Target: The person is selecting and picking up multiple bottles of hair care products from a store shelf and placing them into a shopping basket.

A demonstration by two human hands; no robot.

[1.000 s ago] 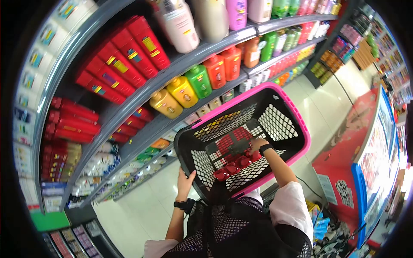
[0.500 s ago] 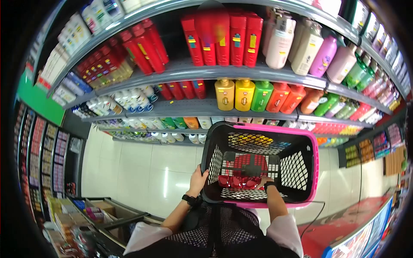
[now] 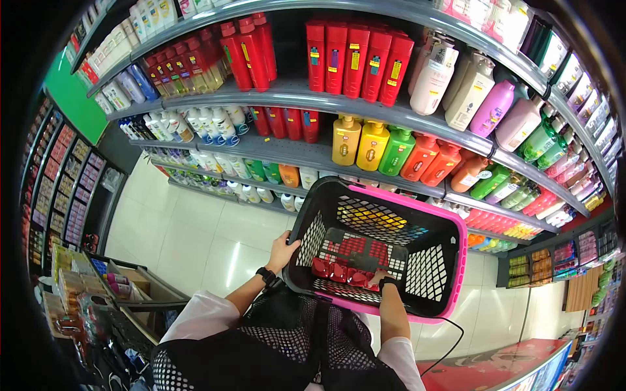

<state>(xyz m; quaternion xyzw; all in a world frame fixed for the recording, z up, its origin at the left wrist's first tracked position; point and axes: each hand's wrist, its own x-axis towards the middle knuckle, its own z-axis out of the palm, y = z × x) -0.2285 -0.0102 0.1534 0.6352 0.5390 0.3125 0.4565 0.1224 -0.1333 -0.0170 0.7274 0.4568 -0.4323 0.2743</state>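
Observation:
A black shopping basket with a pink rim point(image 3: 463, 244) is in front of my body, tilted so that I look down into it. My left hand point(image 3: 283, 253) is closed on the basket's left edge. My right hand point(image 3: 378, 279) reaches inside, its fingers closed at the right end of a row of red bottles point(image 3: 338, 271) lying along the near side. Its fingertips are partly hidden against the rightmost bottle. Through the basket's mesh floor, more red shows.
Ahead, a curved shelf holds red bottles point(image 3: 358, 60), pale pump bottles point(image 3: 433, 78) and yellow, green and orange pump bottles point(image 3: 373, 146). Boxes in a cart point(image 3: 134, 280) stand at lower left. A red-topped freezer point(image 3: 502, 362) is at lower right. Tiled floor point(image 3: 189, 228) lies between.
My view has turned, so the shelves appear tilted and the basket sits slightly further left. Both hands keep about the same places on and in the basket.

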